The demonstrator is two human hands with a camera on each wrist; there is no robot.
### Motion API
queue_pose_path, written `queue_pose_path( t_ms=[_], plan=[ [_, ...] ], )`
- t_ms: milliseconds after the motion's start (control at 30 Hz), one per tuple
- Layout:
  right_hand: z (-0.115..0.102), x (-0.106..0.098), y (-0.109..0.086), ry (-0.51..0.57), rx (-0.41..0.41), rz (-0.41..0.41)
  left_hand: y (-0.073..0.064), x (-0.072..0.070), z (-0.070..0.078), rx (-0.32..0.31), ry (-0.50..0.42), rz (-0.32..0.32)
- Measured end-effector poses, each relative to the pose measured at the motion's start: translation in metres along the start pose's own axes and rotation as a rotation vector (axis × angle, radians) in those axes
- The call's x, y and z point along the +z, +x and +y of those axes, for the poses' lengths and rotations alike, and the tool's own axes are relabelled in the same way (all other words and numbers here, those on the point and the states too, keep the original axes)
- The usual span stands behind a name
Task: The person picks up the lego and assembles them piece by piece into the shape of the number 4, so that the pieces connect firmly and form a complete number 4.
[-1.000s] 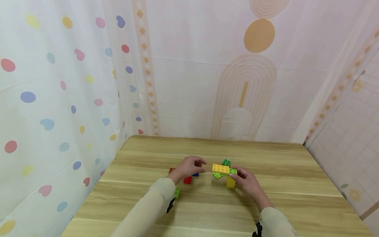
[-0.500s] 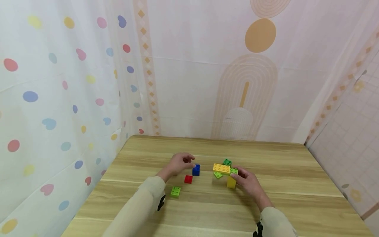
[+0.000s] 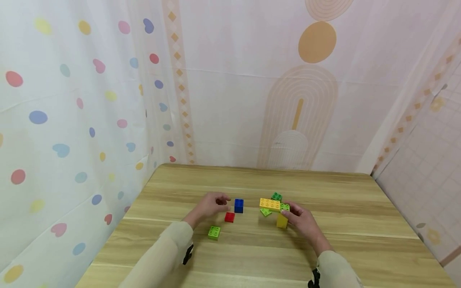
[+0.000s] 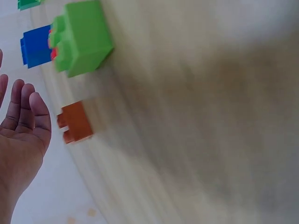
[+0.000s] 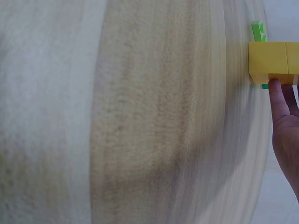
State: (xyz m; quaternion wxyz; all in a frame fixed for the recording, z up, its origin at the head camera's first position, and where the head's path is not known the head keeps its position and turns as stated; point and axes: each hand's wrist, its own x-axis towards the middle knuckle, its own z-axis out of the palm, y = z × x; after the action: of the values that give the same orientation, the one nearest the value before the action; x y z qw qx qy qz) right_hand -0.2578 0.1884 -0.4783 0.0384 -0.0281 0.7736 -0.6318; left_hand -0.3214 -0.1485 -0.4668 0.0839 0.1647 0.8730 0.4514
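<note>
My right hand (image 3: 304,224) grips a small stack of toy building bricks, thumb on the near side. The stack has a yellow lower part (image 3: 282,221), a lime brick (image 3: 285,207) above it and a long yellow brick (image 3: 270,205) jutting left. In the right wrist view, fingertips touch the yellow bricks' side (image 5: 268,60). Holding nothing, my left hand (image 3: 212,205) hovers with loosely bent fingers just left of a blue brick (image 3: 239,205). An orange brick (image 4: 77,122) shows beside it in the left wrist view; the hand hides that brick from the head view.
A flat red brick (image 3: 229,217) and a lime brick (image 3: 214,232) lie nearer the front on the wooden table (image 3: 248,260). Behind the stack are a dark green brick (image 3: 276,196) and a flat lime brick (image 3: 265,212). Curtains (image 3: 230,100) hang past the table's far edge.
My left hand has moved left, uncovering the blue, red and front lime bricks and covering the orange one. The right hand keeps its hold on the stack and stays in place.
</note>
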Motion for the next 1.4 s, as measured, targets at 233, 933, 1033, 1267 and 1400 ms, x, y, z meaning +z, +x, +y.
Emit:
queue_pose_path(
  t_ms=[233,933,1033,1267,1400],
  plan=[
    [0.001,0.000,0.002,-0.004,0.009,0.012,-0.012,0.008,-0.010,-0.012,-0.013,-0.046],
    [0.002,-0.002,0.001,-0.002,0.023,0.025,-0.007,0.012,-0.027,-0.001,0.039,-0.029],
    [0.002,-0.002,0.001,-0.006,0.023,0.026,-0.006,0.013,-0.029,0.009,0.026,-0.039],
    [0.003,0.000,0.003,-0.001,0.016,0.021,-0.006,0.015,-0.031,0.000,0.035,-0.051],
    [0.002,0.001,0.003,0.003,0.022,0.023,-0.005,0.015,-0.032,0.022,0.076,-0.064]
  ],
)
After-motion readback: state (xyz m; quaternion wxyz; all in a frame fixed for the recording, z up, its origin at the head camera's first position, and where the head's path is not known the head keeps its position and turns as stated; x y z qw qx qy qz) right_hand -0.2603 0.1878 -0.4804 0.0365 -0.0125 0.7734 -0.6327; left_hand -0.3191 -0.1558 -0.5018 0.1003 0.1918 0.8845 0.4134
